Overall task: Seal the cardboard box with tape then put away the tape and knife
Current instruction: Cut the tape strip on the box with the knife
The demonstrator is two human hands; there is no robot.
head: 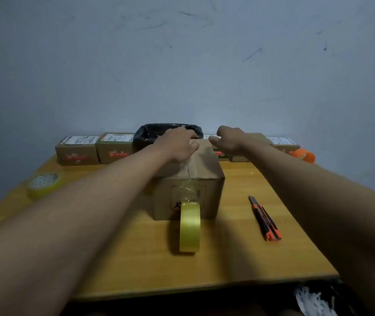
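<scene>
A brown cardboard box [204, 165] stands mid-table with its top flaps closed. A clear strip of tape runs down its near face to a yellow tape roll [190, 226] standing on edge on the table in front of it. My left hand [177, 144] presses on the far top of the box, fingers curled over the far edge. My right hand [228, 140] hovers at the box's far right corner, fingers loosely curled, holding nothing I can see. An orange and black utility knife [265, 218] lies on the table right of the box.
On the wooden table [136, 258], a second tape roll [43, 184] lies flat at the left edge. Small cardboard boxes [78, 151] line the back against the wall, with a black plastic bag [150, 133] behind the box. An orange tape core [302, 155] sits far right.
</scene>
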